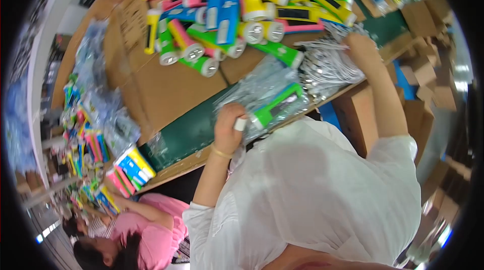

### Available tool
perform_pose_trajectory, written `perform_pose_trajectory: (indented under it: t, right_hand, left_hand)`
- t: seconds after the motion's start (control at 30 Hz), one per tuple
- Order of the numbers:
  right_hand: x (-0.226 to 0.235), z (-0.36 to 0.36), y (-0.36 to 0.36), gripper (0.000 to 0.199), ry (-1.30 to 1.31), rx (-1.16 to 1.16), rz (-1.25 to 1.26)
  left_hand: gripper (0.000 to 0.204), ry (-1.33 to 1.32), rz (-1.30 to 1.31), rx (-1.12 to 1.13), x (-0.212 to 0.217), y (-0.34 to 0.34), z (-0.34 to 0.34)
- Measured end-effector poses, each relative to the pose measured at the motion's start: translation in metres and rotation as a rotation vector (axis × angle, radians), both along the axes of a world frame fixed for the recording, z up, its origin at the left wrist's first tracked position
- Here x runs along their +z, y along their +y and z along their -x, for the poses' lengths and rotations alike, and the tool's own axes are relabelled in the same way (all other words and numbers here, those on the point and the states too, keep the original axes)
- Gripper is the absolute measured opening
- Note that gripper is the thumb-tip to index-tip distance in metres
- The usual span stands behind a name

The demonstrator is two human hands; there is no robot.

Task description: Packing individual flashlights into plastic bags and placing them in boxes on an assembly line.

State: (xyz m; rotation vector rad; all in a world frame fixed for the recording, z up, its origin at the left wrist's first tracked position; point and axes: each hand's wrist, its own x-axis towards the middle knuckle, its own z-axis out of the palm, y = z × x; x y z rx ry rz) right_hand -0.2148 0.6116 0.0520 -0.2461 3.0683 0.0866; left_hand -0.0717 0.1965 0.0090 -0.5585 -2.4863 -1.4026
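My left hand [229,124] is closed in a fist at the table's near edge, and a small white piece [240,122] shows between its fingers. Just right of it, a green flashlight [278,104] with a dark panel lies on clear plastic bags [259,84]. My right hand [360,50] reaches to the far side of a heap of white cables [327,68]. Its fingers are bent down there, blurred and partly hidden, so their grip does not show.
Beyond my hands lies a pile of yellow, blue, green and pink flashlights [229,15] on cardboard [166,86]. More plastic bags [108,113] run along the left. A person in pink [151,224] sits at lower left. Cardboard boxes [355,113] stand at right.
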Motion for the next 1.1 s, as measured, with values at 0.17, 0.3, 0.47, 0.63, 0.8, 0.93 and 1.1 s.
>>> perform_pose_trajectory:
  t: [0.17,0.3,0.47,0.63,0.8,0.93,1.1]
  right_hand:
    - [-0.015,-0.011,0.037,0.008,0.114,0.12,0.176]
    - [-0.023,0.005,0.059,0.009,0.087,0.191,0.4]
    - [-0.01,0.016,0.058,0.016,0.119,0.116,0.34]
    - [0.013,0.016,0.042,0.017,0.074,0.056,0.652]
    - [0.1,-0.001,0.002,0.016,0.034,0.01,1.332]
    - [0.102,-0.02,-0.029,0.021,-0.052,0.16,1.682]
    - [0.059,-0.037,-0.095,0.014,-0.505,0.317,1.857]
  left_hand:
    - [0.015,0.104,0.046,-0.115,-0.009,0.005,0.003]
    - [0.016,0.123,0.07,-0.055,-0.01,0.006,-0.003]
    - [0.016,0.164,0.099,-0.033,-0.012,0.006,-0.01]
    - [0.018,0.105,0.107,-0.092,-0.008,0.002,-0.008]
    - [0.019,0.002,0.08,-0.107,-0.003,-0.005,-0.013]
    - [0.018,-0.021,0.09,-0.123,-0.002,0.001,-0.009]
    - [0.016,0.023,0.058,-0.036,-0.008,0.005,-0.017]
